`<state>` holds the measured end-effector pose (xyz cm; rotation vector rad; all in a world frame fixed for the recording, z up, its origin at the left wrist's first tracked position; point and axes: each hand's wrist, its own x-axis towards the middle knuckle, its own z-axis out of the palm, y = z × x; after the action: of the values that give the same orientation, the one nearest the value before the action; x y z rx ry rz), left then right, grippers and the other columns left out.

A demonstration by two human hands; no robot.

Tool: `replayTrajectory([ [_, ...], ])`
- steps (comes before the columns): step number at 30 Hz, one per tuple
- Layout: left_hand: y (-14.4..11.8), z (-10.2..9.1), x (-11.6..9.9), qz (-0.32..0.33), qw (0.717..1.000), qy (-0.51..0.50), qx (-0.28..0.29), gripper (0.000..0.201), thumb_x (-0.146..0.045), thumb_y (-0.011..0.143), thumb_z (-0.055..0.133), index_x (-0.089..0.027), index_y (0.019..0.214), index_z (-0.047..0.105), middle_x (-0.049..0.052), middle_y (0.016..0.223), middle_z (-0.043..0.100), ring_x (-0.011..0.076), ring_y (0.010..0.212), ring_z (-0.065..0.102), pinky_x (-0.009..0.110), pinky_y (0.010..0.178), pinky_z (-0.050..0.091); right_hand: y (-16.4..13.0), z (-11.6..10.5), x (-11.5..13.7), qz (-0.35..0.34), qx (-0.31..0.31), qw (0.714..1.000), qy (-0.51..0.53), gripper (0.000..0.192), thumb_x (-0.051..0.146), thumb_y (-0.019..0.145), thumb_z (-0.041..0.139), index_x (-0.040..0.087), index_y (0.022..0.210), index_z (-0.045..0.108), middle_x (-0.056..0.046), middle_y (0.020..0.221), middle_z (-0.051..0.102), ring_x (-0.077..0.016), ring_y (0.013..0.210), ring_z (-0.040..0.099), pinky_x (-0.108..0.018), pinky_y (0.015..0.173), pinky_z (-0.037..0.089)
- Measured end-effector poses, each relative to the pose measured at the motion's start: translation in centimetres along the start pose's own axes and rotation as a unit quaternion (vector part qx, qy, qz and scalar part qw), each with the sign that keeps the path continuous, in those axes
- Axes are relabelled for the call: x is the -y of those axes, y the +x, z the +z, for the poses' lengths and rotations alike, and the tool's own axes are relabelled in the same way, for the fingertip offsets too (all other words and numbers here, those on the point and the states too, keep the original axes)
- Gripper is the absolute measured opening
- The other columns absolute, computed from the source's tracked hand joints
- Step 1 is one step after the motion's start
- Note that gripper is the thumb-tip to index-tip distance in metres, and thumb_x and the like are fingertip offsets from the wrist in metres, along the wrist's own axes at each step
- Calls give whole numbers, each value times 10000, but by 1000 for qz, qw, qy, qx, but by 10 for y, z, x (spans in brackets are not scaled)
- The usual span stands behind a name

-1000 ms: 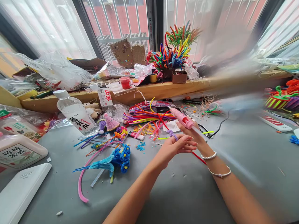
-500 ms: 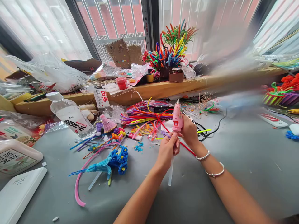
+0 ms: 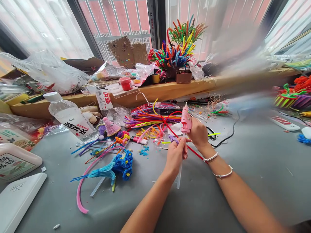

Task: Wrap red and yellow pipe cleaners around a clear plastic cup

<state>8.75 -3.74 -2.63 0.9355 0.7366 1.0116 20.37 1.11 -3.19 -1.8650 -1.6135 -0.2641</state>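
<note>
My right hand (image 3: 198,133) is wrapped round a pink hot glue gun (image 3: 186,120), its pale nozzle pointing up and away from me. Just below the gun's rear end, my left hand (image 3: 177,154) pinches a clear glue stick (image 3: 179,176), whose free end hangs down over the grey table. The stick runs up to the back of the gun; how far it sits inside is hidden by my fingers. Behind both hands lies a pile of coloured pipe cleaners (image 3: 150,118), and a red one (image 3: 196,152) passes under my right wrist.
To the left are blue pipe-cleaner flowers (image 3: 121,165), a pink strip (image 3: 79,197), a water bottle (image 3: 73,118) and a white box (image 3: 23,199). A black cord (image 3: 228,137) curves across the right. Potted pipe-cleaner plants (image 3: 173,60) stand on the wooden ledge (image 3: 155,94).
My left hand has slid slightly down from the gun, so more of the glue stick shows between them. The whole view has shifted a little.
</note>
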Motion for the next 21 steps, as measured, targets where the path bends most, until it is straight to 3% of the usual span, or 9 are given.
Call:
replayTrajectory([
  [11, 3, -6, 3, -15, 998, -20, -52, 243, -369, 715, 543, -131, 663, 541, -101, 388, 309, 17, 301, 249, 180, 350, 240, -7, 7, 10, -13, 89, 993, -70, 178, 257, 825, 421, 121, 857, 533, -103, 818, 617, -168, 639, 568, -260, 489, 263],
  [21, 3, -10, -2, -25, 998, -42, -46, 220, -343, 707, 546, -128, 660, 536, -109, 385, 288, 6, 294, 215, 171, 344, 215, -9, 4, 16, -11, 108, 989, -97, 201, 295, 850, 391, 132, 868, 509, -106, 830, 624, -187, 685, 596, -263, 508, 297],
])
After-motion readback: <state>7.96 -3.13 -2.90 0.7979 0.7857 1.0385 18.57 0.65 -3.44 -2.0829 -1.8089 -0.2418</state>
